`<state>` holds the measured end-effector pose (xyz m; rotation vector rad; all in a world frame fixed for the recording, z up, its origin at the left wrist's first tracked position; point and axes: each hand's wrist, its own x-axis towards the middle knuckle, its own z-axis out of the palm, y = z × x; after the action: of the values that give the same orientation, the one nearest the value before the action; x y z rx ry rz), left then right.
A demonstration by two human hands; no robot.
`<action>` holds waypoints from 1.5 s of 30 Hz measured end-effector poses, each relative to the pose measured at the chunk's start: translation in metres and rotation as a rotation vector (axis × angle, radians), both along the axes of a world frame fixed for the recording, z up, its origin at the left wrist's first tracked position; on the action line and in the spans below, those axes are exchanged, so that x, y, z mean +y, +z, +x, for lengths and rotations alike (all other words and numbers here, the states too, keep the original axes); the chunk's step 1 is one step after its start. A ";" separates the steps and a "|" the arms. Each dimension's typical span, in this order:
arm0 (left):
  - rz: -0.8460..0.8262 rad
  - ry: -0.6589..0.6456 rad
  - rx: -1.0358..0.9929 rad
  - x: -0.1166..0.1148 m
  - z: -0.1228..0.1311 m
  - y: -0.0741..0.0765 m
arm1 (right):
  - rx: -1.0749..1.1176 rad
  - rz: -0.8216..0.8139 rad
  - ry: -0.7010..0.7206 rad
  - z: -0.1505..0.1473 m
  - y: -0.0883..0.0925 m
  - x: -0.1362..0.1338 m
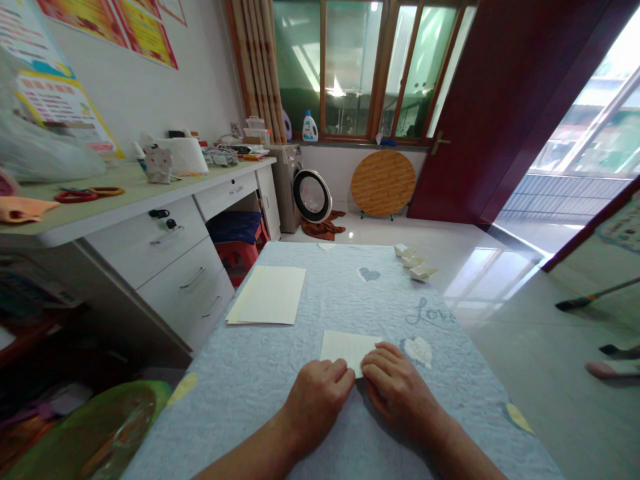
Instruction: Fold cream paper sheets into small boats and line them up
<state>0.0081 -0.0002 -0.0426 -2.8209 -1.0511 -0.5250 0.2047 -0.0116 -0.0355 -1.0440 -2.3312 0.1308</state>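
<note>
A small sheet of pale yellow paper (345,345) lies on the cloth-covered table in front of me, its near edge under my fingers. My left hand (320,395) is closed, with curled fingers pinching the near left part of the paper. Close beside it, my right hand (395,381) grips the right near edge with bent fingers; its thumb is mostly hidden. Further off to the left rests a stack of larger pale paper sheets (273,295). Several folded paper boats (421,272) stand in a row at the far right corner.
A light blue quilted cloth (340,307) covers the table. On the left stands a white desk with drawers (170,253), with scissors (83,195) on top. A green bin (140,407) is at the lower left. Behind are a washing machine (290,187) and a round wooden tabletop (383,182).
</note>
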 end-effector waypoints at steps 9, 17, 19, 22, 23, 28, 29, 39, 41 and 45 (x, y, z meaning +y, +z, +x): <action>0.071 0.012 -0.338 0.001 -0.010 0.008 | 0.068 0.020 -0.031 0.014 0.007 0.004; -0.387 -0.040 -0.653 0.009 -0.013 0.011 | 0.113 0.077 0.009 0.017 0.005 0.003; -0.423 -0.027 -0.549 0.011 -0.014 0.007 | 0.109 0.044 0.045 0.013 0.005 0.002; -0.325 0.037 -0.358 0.010 -0.012 0.001 | 0.055 -0.007 0.056 0.006 0.003 0.001; -0.275 0.058 -0.312 0.008 -0.012 0.000 | 0.027 -0.012 0.052 0.004 0.001 0.000; -0.248 0.037 -0.272 0.000 -0.009 0.002 | -0.038 -0.063 0.027 0.000 -0.002 -0.006; -0.284 0.028 -0.281 0.000 -0.009 0.003 | -0.026 -0.091 0.013 0.001 -0.001 -0.007; -0.626 0.183 -0.482 0.005 -0.012 0.009 | 0.196 -0.414 -0.197 0.014 0.002 0.002; -0.671 0.233 -0.523 0.005 -0.010 0.009 | 0.189 -0.456 -0.238 0.014 0.001 0.004; -0.621 0.275 -0.532 0.007 -0.008 0.002 | 0.202 -0.528 -0.311 0.012 -0.001 0.006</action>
<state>0.0005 0.0066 -0.0401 -3.0027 -1.9648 -1.1238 0.2172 -0.0061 -0.0365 -1.5504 -1.9635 0.7236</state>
